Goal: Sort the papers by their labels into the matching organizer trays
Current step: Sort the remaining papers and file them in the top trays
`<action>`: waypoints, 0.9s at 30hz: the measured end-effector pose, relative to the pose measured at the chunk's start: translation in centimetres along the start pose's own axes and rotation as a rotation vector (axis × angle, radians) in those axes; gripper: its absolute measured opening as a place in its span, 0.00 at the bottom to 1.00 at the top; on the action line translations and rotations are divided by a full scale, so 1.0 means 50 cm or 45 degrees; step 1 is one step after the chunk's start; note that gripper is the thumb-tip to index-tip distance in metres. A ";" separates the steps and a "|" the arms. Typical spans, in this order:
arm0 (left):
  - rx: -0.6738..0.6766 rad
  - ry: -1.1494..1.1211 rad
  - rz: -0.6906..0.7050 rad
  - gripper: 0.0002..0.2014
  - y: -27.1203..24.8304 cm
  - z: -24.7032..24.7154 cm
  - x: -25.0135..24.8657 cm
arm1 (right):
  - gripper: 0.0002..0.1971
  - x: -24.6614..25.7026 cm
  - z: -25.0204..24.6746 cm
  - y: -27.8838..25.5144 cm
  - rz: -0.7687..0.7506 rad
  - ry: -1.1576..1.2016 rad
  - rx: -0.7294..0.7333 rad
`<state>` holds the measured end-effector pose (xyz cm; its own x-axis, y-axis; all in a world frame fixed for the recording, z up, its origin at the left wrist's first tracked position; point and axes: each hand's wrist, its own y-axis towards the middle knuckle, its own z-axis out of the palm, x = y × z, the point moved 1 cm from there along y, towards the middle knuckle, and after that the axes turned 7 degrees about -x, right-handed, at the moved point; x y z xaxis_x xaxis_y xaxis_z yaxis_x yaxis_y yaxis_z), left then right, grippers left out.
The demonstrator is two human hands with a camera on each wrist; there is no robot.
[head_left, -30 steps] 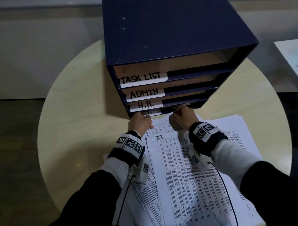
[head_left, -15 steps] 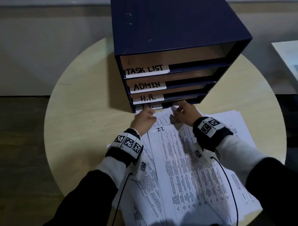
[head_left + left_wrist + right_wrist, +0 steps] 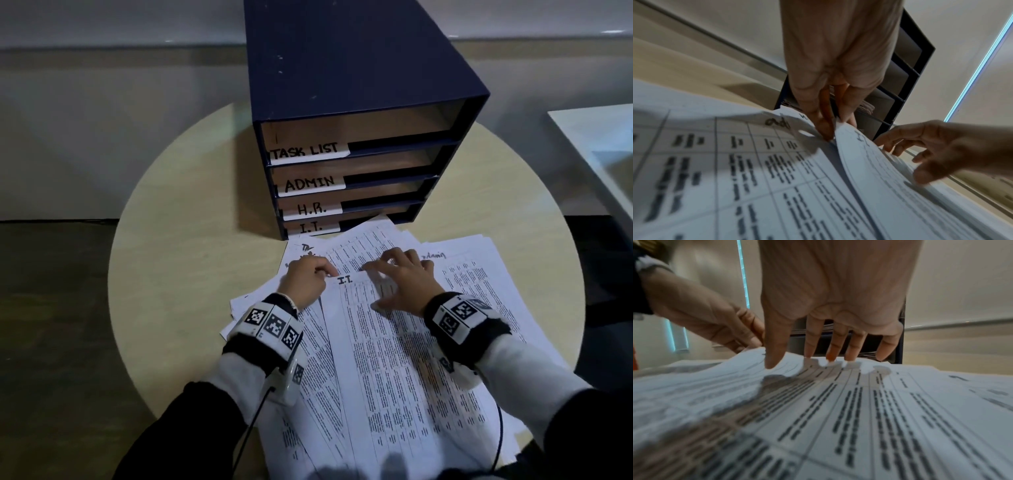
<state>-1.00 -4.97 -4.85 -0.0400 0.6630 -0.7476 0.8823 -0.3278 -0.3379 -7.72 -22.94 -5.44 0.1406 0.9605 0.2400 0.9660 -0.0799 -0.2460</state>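
Observation:
The navy organizer (image 3: 342, 75) stands at the table's far side with trays labelled TASK LIST (image 3: 308, 150), ADMIN (image 3: 310, 184), H.R. (image 3: 311, 208) and I.T. (image 3: 311, 227). Printed papers (image 3: 394, 377) lie fanned in front of it. The top sheet (image 3: 363, 342) is marked "I.T." at its head. My left hand (image 3: 323, 270) pinches that sheet's top left corner (image 3: 838, 128), lifting the edge a little. My right hand (image 3: 394, 270) lies beside it with straight, spread fingers (image 3: 831, 352) touching the papers. Some sheets (image 3: 866, 106) sit inside a lower tray.
The round pale table (image 3: 178, 240) shows bare wood left of the pile and right of the organizer. A white surface (image 3: 603, 147) juts in at the far right. Other sheets bear handwritten labels, one reading "admin" (image 3: 433, 255). Dark floor surrounds the table.
Both hands have drawn back from the mouth of the bottom I.T. tray onto the pile. The left hand has taken hold of the I.T. sheet's corner; the right has spread flat.

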 end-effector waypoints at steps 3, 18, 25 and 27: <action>0.034 -0.016 0.051 0.17 -0.005 0.001 0.003 | 0.41 0.005 0.009 -0.014 -0.042 -0.148 -0.033; 0.009 0.064 -0.003 0.09 -0.002 0.039 0.032 | 0.31 0.020 0.060 -0.057 -0.552 -0.028 -0.534; -0.228 0.020 -0.022 0.04 0.005 0.035 0.044 | 0.05 0.039 0.035 -0.071 -0.601 0.120 -0.691; -0.112 -0.149 0.033 0.04 0.005 0.019 0.031 | 0.06 0.044 0.025 -0.061 -0.461 0.058 -0.617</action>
<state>-1.27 -4.66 -6.62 -0.0667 0.5706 -0.8185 0.9213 -0.2799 -0.2701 -10.62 -20.25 -5.32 -0.2170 0.9378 0.2711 0.9414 0.1276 0.3122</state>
